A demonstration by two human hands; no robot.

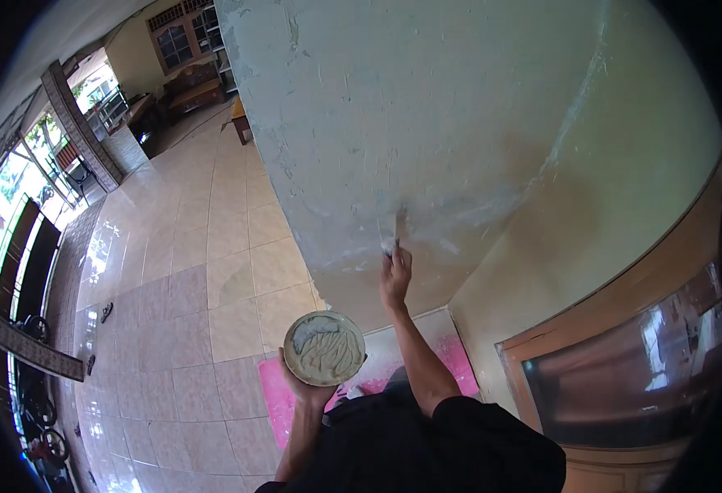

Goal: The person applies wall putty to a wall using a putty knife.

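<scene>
Right grip (395, 275) closed on a scraper (395, 234) pressed to the wall (427, 107) — left grip (308, 390) cups a putty bowl (324, 348) below.

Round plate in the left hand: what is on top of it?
The round plate, held by the left hand, carries a smeared layer of pale putty-like paste across most of its face. What lies beneath the paste cannot be seen. The right hand presses a scraper to the wall.

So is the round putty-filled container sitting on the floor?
No, the left hand holds the round putty-filled container up above the tiled floor.
</scene>
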